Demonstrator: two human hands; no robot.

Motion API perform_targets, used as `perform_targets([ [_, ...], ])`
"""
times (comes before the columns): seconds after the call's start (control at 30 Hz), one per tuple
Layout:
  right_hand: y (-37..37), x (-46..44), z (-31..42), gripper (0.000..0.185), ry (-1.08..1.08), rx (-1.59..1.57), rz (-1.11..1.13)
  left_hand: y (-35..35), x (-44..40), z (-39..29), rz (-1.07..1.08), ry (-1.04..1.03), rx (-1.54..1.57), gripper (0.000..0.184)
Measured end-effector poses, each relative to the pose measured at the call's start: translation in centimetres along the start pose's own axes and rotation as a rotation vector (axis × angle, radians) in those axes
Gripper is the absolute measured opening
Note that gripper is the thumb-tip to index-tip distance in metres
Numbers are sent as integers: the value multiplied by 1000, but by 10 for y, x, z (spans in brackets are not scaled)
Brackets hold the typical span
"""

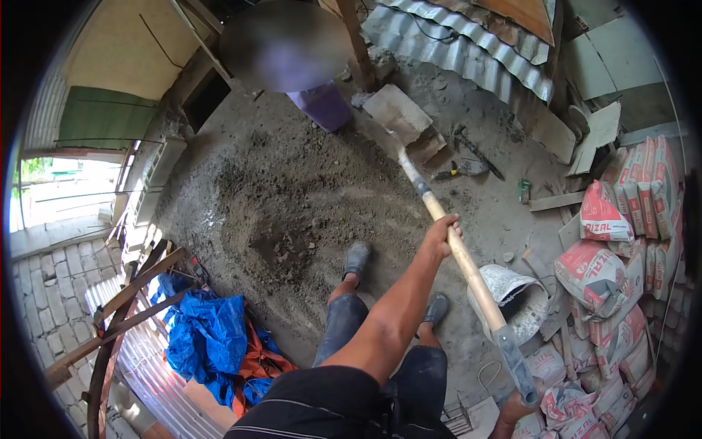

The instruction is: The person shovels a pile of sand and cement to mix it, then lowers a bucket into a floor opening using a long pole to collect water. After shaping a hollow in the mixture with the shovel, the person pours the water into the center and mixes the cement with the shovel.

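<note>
A long-handled shovel (461,256) runs diagonally from the lower right towards the upper middle. My left hand (444,235) is wrapped around its wooden shaft, around mid-length. Down at the grey grip end, my right hand (523,404) is closed on the handle. The grey, mortar-coated blade end reaches the ground beside a pale slab (398,113); its outline is hard to make out. A broad heap of grey sandy mix (292,205) spreads left of the shovel, with a darker, damp-looking patch. Past the heap stands a purple container (322,107).
A blurred person is behind the purple container. A mortar-crusted white bucket (491,282) lies beside the shaft, near stacked cement bags (592,271). Blue tarp (208,340) and timber (139,311) are at left. Corrugated sheets (453,47) and hand tools (468,167) lie farther off.
</note>
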State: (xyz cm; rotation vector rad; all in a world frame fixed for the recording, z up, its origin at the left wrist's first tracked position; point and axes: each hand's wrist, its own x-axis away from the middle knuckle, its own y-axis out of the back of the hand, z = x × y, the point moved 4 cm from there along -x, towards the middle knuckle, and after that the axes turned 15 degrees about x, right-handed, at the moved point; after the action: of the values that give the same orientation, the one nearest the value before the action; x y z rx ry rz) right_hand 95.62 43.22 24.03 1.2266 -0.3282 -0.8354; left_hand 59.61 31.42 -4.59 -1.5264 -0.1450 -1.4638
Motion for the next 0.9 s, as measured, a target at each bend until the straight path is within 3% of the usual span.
perform_targets([
  [0.07, -20, 1, 31, 24, 55, 265, -59, 8, -37, -14, 3, 42, -68, 15],
  [0.13, -33, -5, 37, 31, -7, 290, 24, 16, -48, -32, -40, 61, -86, 14],
  [0.2, -32, -19, 45, 33, -407, 218, 22, 25, -40, -39, -46, 79, -74, 14],
  [0.33, -44, -63, 105, 32, -371, 39, 186, 46, -26, -83, -156, -116, -46, 14],
  [0.4, -49, -64, 122, 29, -220, 115, 65, 63, -14, -108, -147, -99, -14, 15],
  [0.47, -65, -67, 136, 25, -403, -34, 320, 75, 6, -135, -173, -152, 11, 16],
  [0.53, -82, -64, 160, 25, -366, -19, 321, 105, 22, -165, -238, -219, 48, 18],
  [0.63, -111, -40, 173, 27, -256, -87, 388, 174, 41, -209, -278, -309, 100, 19],
  [0.7, -111, -24, 195, 26, 186, 128, 371, 200, 69, -227, -229, -344, 147, 16],
  [0.73, -107, -22, 189, 26, 178, 130, 363, 200, 84, -227, -197, -347, 171, 14],
  [0.8, -91, -18, 193, 27, 499, -254, 356, 189, 105, -214, -137, -353, 244, 15],
  [0.83, -74, -26, 191, 23, 571, -276, 246, 180, 112, -200, -67, -363, 291, 19],
  [0.9, -46, -39, 160, 21, 529, -276, 186, 160, 122, -160, 23, -333, 362, 19],
])
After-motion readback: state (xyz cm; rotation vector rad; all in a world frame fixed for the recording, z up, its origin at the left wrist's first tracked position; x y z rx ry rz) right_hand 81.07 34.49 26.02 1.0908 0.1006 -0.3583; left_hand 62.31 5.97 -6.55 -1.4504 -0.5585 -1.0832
